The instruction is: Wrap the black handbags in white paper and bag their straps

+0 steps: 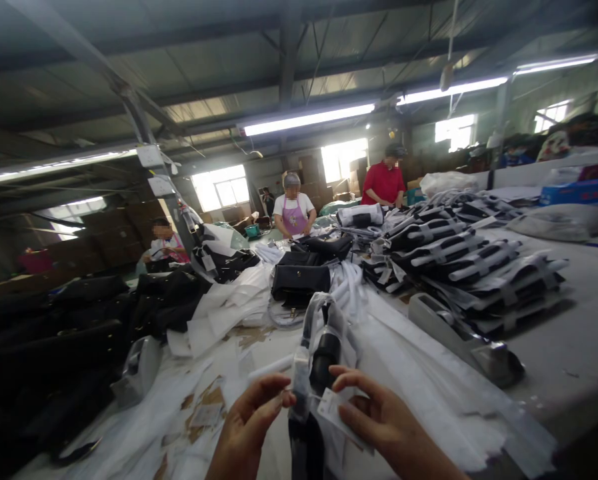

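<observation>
At front ctr, R hand (381,420) is pinching white tag (329,407); L hand (253,417) is hovering by wrapped blk item (325,360), grip unclear; tag corner is poss. risking plastic (301,373) snag if tugged.

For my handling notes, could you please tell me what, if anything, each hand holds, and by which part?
The right hand holds the tag by its right side; whether the left hand holds anything cannot be told.

Stacked wrapped bags (479,267) mark a workshop (tube lights (309,119) overhead).
</observation>
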Motion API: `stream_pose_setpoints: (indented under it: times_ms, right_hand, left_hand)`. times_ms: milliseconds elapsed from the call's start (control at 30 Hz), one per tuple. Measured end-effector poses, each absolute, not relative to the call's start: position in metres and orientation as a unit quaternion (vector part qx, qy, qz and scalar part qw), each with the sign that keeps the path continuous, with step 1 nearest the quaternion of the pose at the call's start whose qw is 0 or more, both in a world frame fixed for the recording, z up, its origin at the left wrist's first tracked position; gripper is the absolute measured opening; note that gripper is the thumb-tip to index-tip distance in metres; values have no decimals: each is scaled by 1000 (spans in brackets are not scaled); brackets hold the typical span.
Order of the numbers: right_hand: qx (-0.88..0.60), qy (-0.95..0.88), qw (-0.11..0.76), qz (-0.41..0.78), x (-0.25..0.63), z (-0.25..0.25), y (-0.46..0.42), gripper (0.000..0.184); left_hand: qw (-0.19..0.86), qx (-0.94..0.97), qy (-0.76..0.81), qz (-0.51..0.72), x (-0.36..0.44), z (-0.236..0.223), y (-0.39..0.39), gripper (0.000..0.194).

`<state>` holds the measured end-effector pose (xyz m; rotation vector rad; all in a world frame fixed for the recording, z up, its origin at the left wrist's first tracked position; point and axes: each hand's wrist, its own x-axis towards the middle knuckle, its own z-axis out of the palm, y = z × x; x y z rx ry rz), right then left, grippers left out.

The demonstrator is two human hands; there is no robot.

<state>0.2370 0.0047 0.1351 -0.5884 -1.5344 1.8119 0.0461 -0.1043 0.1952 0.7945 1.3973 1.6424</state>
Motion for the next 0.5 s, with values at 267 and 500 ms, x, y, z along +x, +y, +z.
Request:
stream_pose_setpoints:
  times_ms: [267, 500]
  right_hand:
    - [-51, -406, 339, 847, 238, 153, -10, 43]
    - [-182, -626, 410, 638, 214, 165, 0, 34]
  left_hand:
    - [302, 398, 559, 662, 62, 179, -107, 51]
    - [274, 430, 611, 605, 53, 187, -98, 61]
